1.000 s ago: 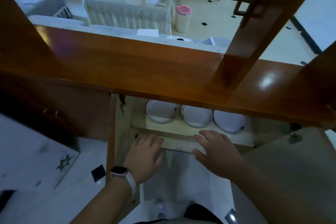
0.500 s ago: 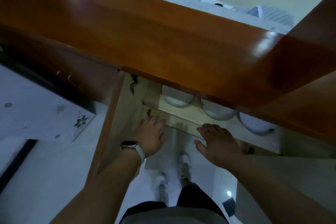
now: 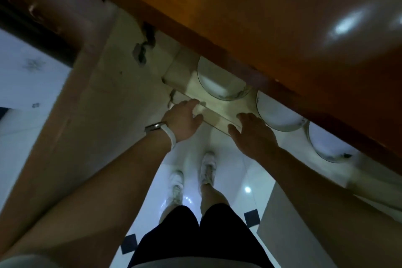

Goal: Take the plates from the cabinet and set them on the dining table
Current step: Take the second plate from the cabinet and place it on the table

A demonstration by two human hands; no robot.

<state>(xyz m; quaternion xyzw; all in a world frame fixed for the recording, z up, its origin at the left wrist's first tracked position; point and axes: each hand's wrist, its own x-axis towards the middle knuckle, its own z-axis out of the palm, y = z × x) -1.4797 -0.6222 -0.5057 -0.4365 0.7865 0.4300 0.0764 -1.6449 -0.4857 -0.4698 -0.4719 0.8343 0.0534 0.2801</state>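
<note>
Three white plates lie in a row on the pale cabinet shelf (image 3: 219, 113), partly hidden under the brown cabinet top: a left plate (image 3: 217, 82), a middle plate (image 3: 277, 114) and a right plate (image 3: 328, 141). My left hand (image 3: 183, 121), with a watch on its wrist, reaches over the shelf's front edge with fingers straight. Beside it, my right hand (image 3: 252, 135) hovers at the same edge, fingers relaxed, just short of the middle plate. Neither hand holds anything.
The glossy brown cabinet top (image 3: 261, 17) overhangs the shelf. One open cabinet door (image 3: 71, 128) stands at the left and another (image 3: 304, 230) at the right. My legs and white shoes (image 3: 206, 169) stand on the white tiled floor below.
The view has tilted further down and closer to the cabinet, losing the room beyond. Both hands stay at the shelf's front edge, the right one nearer the middle plate.
</note>
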